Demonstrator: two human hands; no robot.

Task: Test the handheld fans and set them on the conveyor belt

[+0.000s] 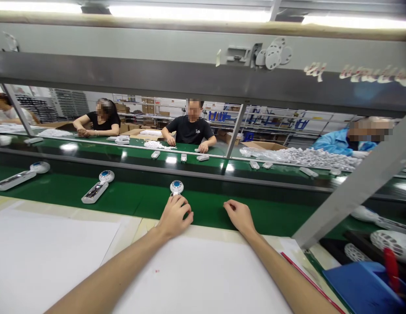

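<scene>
The fan (176, 187) lies on the green belt (274, 218) near its front edge, with the round blue head pointing away. The left hand (174, 216) covers its handle, fingers bent around it. The right hand (240, 216) rests on the belt just beside, half curled and empty. Another fan (95, 191) lies further left.

Fluorescent tube lights (189, 13) run along the top above a grey metal beam (124, 74), and a slanted metal strut (353, 192) crosses the right side. A green conveyor belt (271, 218) passes between the white-covered worktop (42, 253) and a far bench (91, 146) where people sit. Behind them stand metal shelving racks (271, 117) holding what seem to be cardboard boxes (150, 109).
</scene>
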